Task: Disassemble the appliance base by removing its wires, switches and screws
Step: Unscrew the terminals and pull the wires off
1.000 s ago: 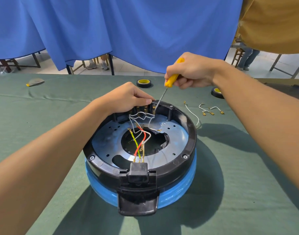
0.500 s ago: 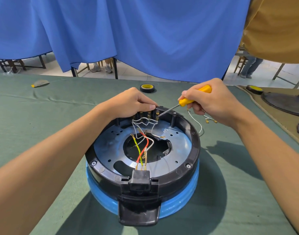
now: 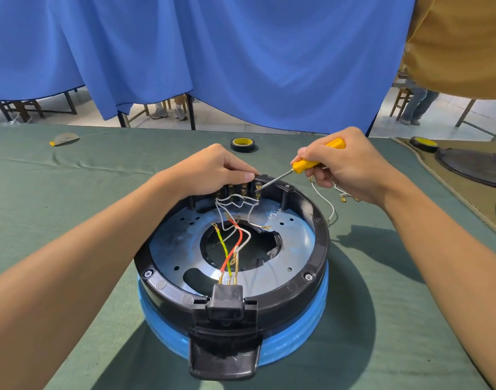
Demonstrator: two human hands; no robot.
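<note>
green cloth [image 3: 72, 192] bears one appliance base [image 3: 321, 249]; left hand [image 3: 213, 173] grips its switch block [image 3: 241, 190], right hand [image 3: 351, 164] one screwdriver [image 3: 306, 164].

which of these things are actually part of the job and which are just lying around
In the job:
- base
- its wires
- switches
- screwdriver
- left hand, right hand

Lying about:
- tape roll
- second tape roll
- loose wires
- yellow-edged scrap

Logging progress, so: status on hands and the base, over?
Left hand grips switch block at base far rim. Right hand holds screwdriver, tip at block terminals. White wires attached; loose wires on cloth, clear of tool.
</note>
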